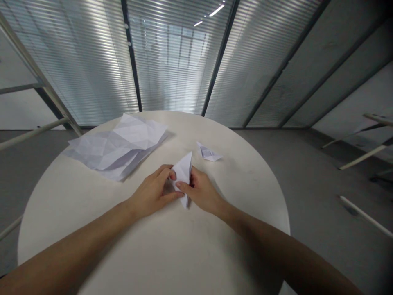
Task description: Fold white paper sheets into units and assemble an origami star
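A folded white paper piece (pixel 183 170) with a pointed top stands near the middle of the round white table (pixel 153 246). My left hand (pixel 153 191) pinches its left side, fingers curled around the lower edge. My right hand (pixel 201 192) grips its right side, thumb pressed on the front of the fold. Both hands meet at the paper's base, resting on the tabletop.
A pile of creased white sheets (pixel 118 145) lies at the table's far left. A small folded paper shape (pixel 208 153) sits just beyond my right hand. Blinds cover glass walls behind. Table legs and a white bar (pixel 365 215) lie on the grey floor at right.
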Action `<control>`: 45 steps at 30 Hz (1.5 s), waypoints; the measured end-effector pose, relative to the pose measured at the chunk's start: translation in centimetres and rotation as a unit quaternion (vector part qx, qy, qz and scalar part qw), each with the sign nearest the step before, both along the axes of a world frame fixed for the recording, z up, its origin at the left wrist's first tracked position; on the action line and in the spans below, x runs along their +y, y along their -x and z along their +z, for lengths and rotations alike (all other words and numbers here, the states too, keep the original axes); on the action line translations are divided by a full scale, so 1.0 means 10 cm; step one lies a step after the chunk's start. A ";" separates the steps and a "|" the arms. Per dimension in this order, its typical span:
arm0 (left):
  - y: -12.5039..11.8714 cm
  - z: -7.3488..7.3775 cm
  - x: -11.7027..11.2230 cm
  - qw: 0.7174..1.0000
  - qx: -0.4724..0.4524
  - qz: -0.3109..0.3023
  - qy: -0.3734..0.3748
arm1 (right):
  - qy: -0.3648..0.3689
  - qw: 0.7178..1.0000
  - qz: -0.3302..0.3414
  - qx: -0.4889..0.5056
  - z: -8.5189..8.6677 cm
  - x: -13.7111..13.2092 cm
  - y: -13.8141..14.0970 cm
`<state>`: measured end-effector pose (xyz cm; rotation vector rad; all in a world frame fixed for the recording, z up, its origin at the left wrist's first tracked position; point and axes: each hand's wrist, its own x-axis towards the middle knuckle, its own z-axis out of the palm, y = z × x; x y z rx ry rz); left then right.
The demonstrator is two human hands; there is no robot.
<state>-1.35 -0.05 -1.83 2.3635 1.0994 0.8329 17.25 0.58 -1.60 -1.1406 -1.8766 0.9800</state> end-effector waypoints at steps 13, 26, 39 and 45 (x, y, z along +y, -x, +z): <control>-0.01 0.00 0.01 0.993 -0.062 0.039 0.095 | 0.060 0.992 0.065 0.094 -0.04 -0.03 0.06; -0.05 -0.04 -0.04 0.998 -0.039 0.045 0.024 | -0.045 0.998 -0.026 0.031 0.00 -0.06 0.11; -0.05 -0.06 -0.05 0.945 0.168 0.135 -0.244 | -0.104 0.994 -0.038 0.015 -0.01 -0.14 0.15; -0.06 -0.06 -0.05 0.968 0.054 0.152 -0.194 | -0.110 0.989 -0.100 -0.021 -0.02 -0.14 0.15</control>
